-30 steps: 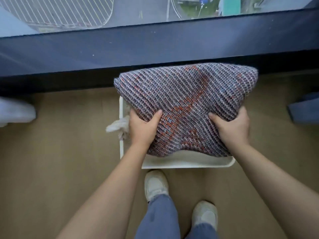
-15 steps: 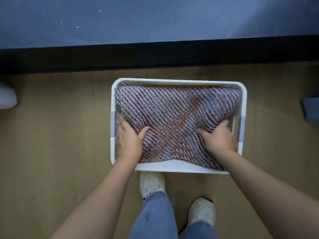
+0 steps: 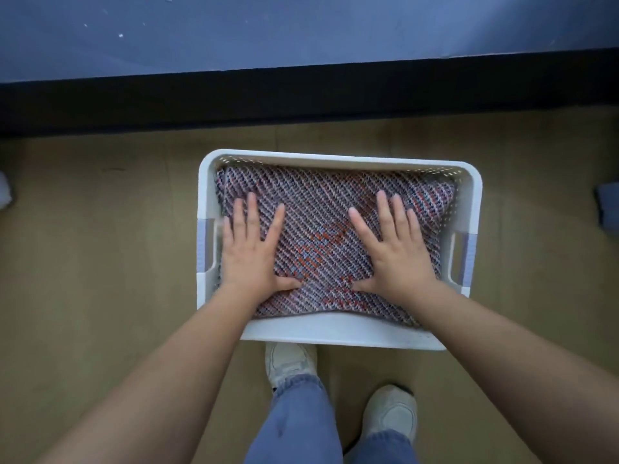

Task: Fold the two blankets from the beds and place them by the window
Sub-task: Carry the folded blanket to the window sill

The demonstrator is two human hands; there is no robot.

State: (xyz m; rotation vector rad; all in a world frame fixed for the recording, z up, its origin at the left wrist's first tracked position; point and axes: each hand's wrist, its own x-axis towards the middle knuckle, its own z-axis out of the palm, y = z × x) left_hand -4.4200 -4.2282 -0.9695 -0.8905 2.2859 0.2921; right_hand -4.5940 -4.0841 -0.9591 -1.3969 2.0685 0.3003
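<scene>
A folded knitted blanket (image 3: 321, 209), grey-blue with orange-red patches, lies inside a white plastic basket (image 3: 338, 159) on the wooden floor just below the window ledge. My left hand (image 3: 249, 252) rests flat on the blanket's left half, fingers spread. My right hand (image 3: 393, 249) lies flat on its right half, fingers spread too. Neither hand grips the fabric. Whatever is under the blanket in the basket is hidden.
A dark skirting band (image 3: 301, 95) and a blue window ledge (image 3: 301, 28) run along the wall beyond the basket. My two white shoes (image 3: 289, 361) stand right in front of the basket. A blue object (image 3: 608, 205) shows at the right edge, something white (image 3: 5, 195) at the left.
The blanket went down from above the basket into it. Both hands let go of its front edge and now lie flat and open on top.
</scene>
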